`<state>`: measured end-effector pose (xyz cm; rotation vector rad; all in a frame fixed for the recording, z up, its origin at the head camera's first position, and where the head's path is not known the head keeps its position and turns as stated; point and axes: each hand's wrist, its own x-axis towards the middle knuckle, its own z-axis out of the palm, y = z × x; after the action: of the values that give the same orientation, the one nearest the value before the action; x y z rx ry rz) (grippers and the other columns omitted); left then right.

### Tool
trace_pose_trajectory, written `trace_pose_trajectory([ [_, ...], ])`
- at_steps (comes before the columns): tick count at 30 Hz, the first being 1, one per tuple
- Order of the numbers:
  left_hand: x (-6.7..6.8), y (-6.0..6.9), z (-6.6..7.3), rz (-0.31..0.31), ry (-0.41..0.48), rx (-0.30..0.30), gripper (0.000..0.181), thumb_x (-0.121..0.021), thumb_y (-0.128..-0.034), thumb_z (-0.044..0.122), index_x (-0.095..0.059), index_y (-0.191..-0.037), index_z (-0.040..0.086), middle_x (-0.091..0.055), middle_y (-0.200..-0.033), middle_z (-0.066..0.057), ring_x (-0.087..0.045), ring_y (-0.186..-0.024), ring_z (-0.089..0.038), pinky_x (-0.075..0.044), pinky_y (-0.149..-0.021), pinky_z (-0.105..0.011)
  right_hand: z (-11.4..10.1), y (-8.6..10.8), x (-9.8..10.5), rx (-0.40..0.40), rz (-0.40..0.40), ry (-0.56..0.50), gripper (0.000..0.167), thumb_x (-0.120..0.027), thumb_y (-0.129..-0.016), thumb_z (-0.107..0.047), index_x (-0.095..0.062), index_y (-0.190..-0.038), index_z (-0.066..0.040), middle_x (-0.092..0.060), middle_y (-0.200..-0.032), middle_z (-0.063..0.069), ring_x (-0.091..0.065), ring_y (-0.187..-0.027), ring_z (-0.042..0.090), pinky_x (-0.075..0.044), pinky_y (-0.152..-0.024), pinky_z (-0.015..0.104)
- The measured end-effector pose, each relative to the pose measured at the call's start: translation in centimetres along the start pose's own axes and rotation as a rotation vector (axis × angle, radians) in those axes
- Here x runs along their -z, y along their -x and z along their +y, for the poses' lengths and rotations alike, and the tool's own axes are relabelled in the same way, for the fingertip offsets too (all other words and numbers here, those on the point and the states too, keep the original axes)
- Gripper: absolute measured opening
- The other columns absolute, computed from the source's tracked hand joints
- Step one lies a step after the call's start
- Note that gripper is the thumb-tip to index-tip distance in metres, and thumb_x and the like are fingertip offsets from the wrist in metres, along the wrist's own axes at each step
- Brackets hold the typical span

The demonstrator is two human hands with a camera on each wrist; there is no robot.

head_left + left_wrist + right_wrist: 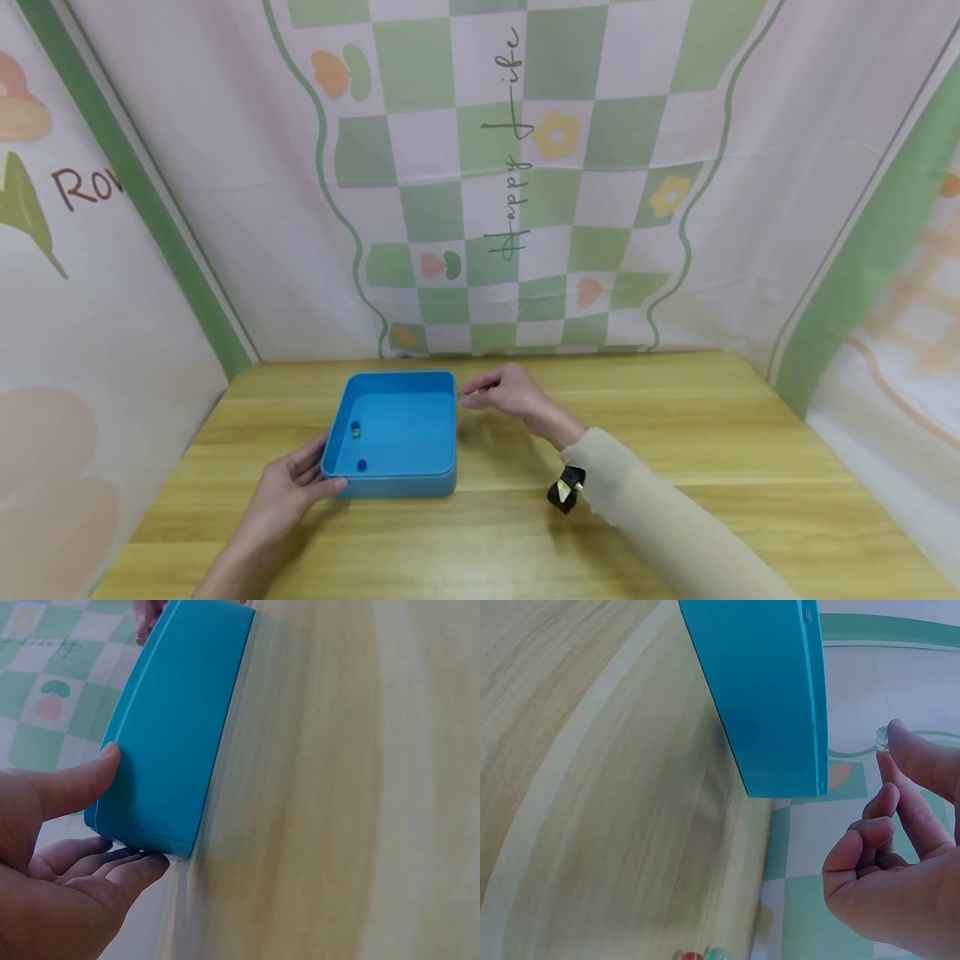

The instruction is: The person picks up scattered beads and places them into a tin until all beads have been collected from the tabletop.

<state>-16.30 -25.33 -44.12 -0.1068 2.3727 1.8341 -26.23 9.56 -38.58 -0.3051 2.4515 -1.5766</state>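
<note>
A blue square open-topped box (405,483) stands on the wooden table. At its near left corner my left hand (288,492) holds it, the thumb against the front wall and the fingers along the left side. Inside the box lie a dark blue marble (362,465) and, farther back, another dark blue one (356,426) touching a yellowish-green marble (356,433). Beside the right wall's rim, outside the box, is my right hand (517,393). Between thumb and index finger it pinches a clear glass marble (882,738); the other fingers are curled.
In the right wrist view, a red marble (692,956) and a green marble (717,954) show at the bottom edge. A black wrist device (566,490) hangs at the right sleeve. Printed cloth (495,250) hangs behind the table (645,417) and at both sides.
</note>
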Motion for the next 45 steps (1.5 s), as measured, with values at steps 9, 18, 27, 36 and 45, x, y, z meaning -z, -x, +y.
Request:
trace_pose_trajectory([
  [9, 0.0, -0.3, -0.2, -0.006, -0.013, -0.001, 0.087, -0.084, -0.0911, 0.008, -0.033, -0.161, -0.003, -0.034, -0.163, -0.026, -0.043, -0.145, -0.043, -0.047, -0.109, -0.042, -0.5, -0.6, -0.8, 0.018, -0.028, -0.016, 0.017, -0.084, -0.092, -0.017, -0.083, -0.106, -0.007, -0.077, -0.106, 0.001, -0.066, -0.098, 0.019, -0.054, -0.1, 0.056],
  [18, 0.0, -0.2, -0.1, -0.002, -0.012, -0.002, 0.088, -0.084, -0.0906, 0.009, -0.034, -0.161, -0.003, -0.035, -0.163, -0.026, -0.043, -0.145, -0.042, -0.047, -0.109, -0.041, -1.5, -1.2, -1.7, 0.044, -0.051, -0.034, 0.017, -0.083, -0.093, -0.018, -0.083, -0.106, -0.006, -0.078, -0.103, 0.001, -0.067, -0.094, 0.018, -0.055, -0.098, 0.053],
  [27, 0.0, -0.1, 0.1, -0.005, -0.014, -0.003, 0.089, -0.085, -0.09, 0.011, -0.034, -0.161, -0.002, -0.035, -0.163, -0.025, -0.044, -0.145, -0.041, -0.047, -0.11, -0.041, -2.3, -1.8, -2.4, 0.054, -0.068, -0.012, 0.017, -0.083, -0.094, -0.018, -0.083, -0.106, -0.006, -0.078, -0.105, 0.001, -0.068, -0.095, 0.019, -0.057, -0.098, 0.052],
  [36, 0.0, 0.0, 0.0, -0.001, -0.002, 0.01, 0.088, -0.085, -0.0902, 0.01, -0.034, -0.161, -0.002, -0.035, -0.163, -0.024, -0.043, -0.145, -0.04, -0.047, -0.109, -0.039, -3.1, -2.3, -3.4, 0.054, -0.062, 0.033, 0.015, -0.083, -0.094, -0.019, -0.084, -0.105, -0.008, -0.078, -0.103, 0.0, -0.067, -0.096, 0.018, -0.055, -0.092, 0.038],
  [45, 0.1, -0.1, -0.1, 0.002, 0.005, 0.003, 0.088, -0.085, -0.09, 0.01, -0.035, -0.162, -0.001, -0.035, -0.164, -0.023, -0.044, -0.145, -0.039, -0.047, -0.109, -0.038, -3.4, -2.8, -4.3, 0.037, -0.057, 0.024, 0.016, -0.084, -0.093, -0.02, -0.084, -0.105, -0.009, -0.078, -0.102, -0.001, -0.067, -0.098, 0.018, -0.053, -0.095, 0.04],
])
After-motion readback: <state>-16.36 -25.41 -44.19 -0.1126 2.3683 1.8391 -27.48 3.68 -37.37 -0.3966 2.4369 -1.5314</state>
